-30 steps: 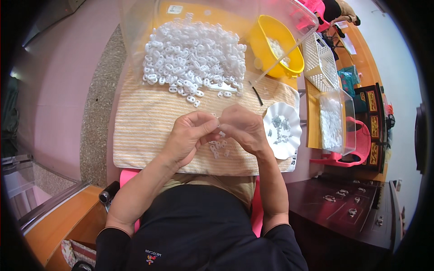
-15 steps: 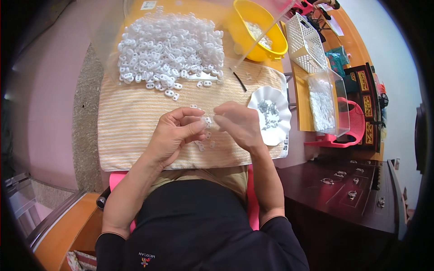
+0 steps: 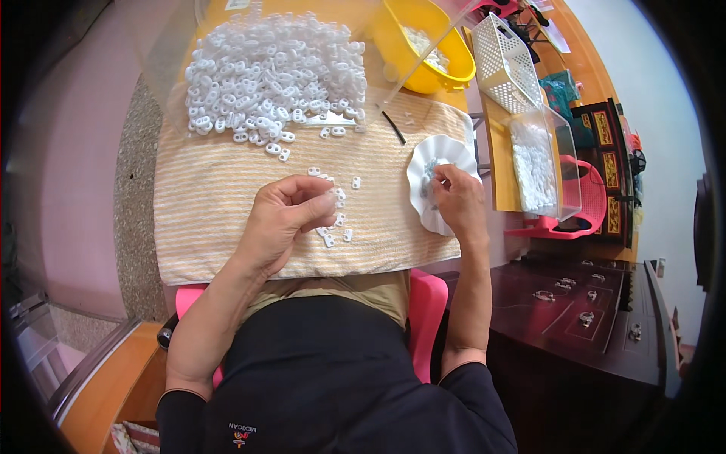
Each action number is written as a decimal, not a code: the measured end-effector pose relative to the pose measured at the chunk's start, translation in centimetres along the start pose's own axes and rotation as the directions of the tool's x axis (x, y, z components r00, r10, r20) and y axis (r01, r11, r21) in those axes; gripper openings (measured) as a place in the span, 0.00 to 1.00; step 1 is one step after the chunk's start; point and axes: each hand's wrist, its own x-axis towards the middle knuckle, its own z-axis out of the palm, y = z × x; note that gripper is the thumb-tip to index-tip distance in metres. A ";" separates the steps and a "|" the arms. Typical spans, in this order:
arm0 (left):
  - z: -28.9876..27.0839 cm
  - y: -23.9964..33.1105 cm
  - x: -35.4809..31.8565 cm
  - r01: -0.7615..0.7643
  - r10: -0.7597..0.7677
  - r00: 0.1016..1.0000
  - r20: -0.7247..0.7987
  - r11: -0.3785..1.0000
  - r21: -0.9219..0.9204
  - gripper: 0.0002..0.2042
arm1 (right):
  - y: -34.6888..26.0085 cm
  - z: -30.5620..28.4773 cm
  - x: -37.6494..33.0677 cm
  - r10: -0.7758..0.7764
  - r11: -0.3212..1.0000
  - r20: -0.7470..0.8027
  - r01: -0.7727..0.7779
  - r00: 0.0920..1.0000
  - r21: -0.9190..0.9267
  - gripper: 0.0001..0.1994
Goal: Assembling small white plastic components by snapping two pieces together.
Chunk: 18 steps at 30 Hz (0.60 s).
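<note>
Over the middle of the striped towel is my left hand, thumb and index finger pinched together. Small white two-hole plastic pieces lie loose on the towel beside and beneath its fingertips; whether one is between them I cannot tell. My right hand reaches into a white wavy-rimmed dish at the right, fingers drawn together. Small grey bits lie in that dish, partly covered by the hand. Whatever those fingers pinch is too small to make out.
A large heap of white two-hole pieces lies at the far left. Beyond the dish stands a yellow basin. A short black stick rests on the towel. At right are a white perforated basket, a clear bin and a pink chair.
My right hand has moved right, from beside my left fingertips to the dish. The left hand stays pinched near the same spot. The whole view has shifted slightly.
</note>
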 end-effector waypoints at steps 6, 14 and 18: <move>0.1 -0.2 0.0 -0.007 0.007 1.000 -0.002 1.000 0.004 0.08 | -0.2 0.1 0.1 -0.062 0.993 -0.009 0.060 0.998 -0.099 0.05; -0.3 -0.6 0.2 -0.013 0.012 0.999 0.033 1.000 0.018 0.07 | -0.3 0.3 0.7 -0.160 0.984 -0.024 0.157 0.987 -0.089 0.04; -0.3 -0.7 0.2 -0.011 0.011 0.999 0.030 1.000 0.020 0.07 | 0.0 0.6 1.0 -0.164 0.980 -0.030 0.159 0.986 -0.119 0.06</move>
